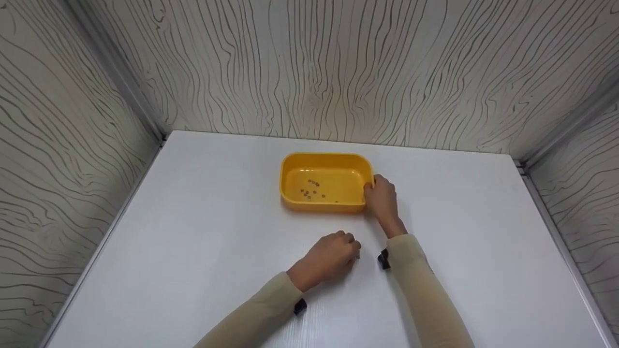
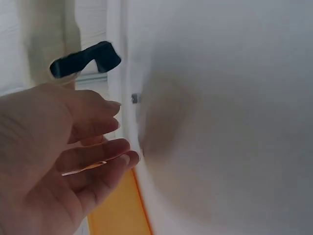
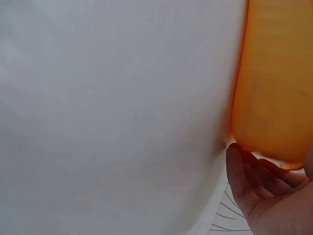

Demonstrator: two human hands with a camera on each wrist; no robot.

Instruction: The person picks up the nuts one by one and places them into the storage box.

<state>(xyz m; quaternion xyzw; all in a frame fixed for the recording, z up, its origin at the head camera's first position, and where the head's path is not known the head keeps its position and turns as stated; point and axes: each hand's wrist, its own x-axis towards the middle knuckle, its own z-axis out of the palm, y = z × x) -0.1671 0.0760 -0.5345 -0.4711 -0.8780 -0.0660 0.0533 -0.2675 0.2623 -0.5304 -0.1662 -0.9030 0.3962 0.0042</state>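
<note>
A yellow rectangular plastic tray (image 1: 321,207) stands on the white table, with several tiny grey metal pieces (image 1: 314,192) that look like nuts scattered on its floor. My right hand (image 1: 382,195) grips the tray's right wall, thumb over the rim at the inside and fingers along the outside. In the right wrist view those fingers (image 3: 238,164) lie against the tray's end. Nearer the table's front, my left hand (image 1: 331,256) hovers low with loosely bent fingers and nothing visible between them. One small grey nut (image 2: 135,98) lies on the table just beyond its thumb and fingertips.
White panels with a dark wood-grain line pattern (image 1: 314,72) rise behind the table (image 1: 208,217) and at both sides. Metal frame posts (image 1: 116,67) stand at the back corners. A black strap device (image 1: 383,259) sits at the right wrist.
</note>
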